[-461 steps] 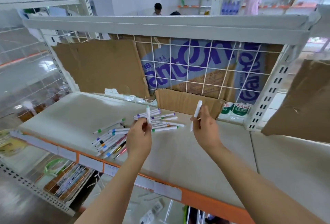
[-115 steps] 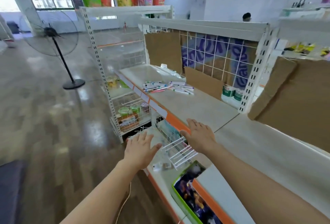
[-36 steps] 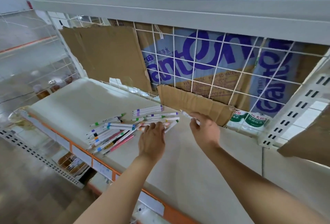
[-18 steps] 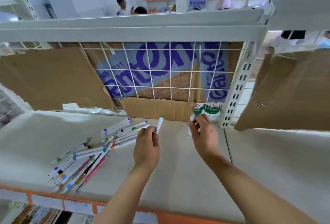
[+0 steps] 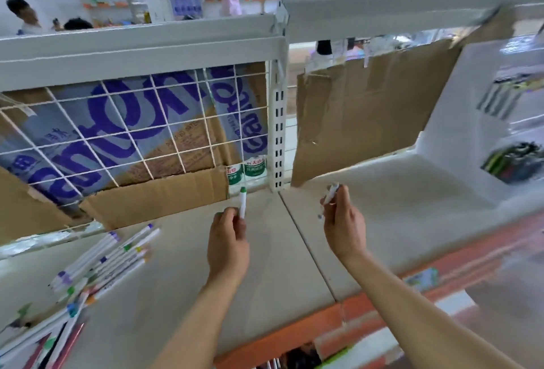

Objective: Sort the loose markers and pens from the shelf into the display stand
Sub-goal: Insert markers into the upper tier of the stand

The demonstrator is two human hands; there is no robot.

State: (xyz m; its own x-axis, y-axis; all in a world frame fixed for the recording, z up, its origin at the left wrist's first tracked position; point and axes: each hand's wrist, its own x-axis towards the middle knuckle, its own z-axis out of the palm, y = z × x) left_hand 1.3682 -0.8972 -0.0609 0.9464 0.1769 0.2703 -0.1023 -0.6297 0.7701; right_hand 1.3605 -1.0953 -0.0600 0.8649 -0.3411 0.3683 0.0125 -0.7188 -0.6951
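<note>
My left hand grips a white marker with a green cap, held upright above the shelf board. In my right hand is pinched a second white marker, tilted up to the right. A heap of loose white markers with coloured caps lies on the shelf at the lower left, apart from both hands. At the right edge stands a white display stand whose pockets hold dark pens; it is blurred.
A wire grid backs the shelf, with a blue-printed carton and a cardboard flap behind it. Another cardboard sheet hangs behind the right bay. An orange price rail edges the shelf front. People stand far beyond the shelving.
The view has swung to the right, bringing the display stand into sight. Both hands, each with its marker, have moved right along the shelf, away from the heap.
</note>
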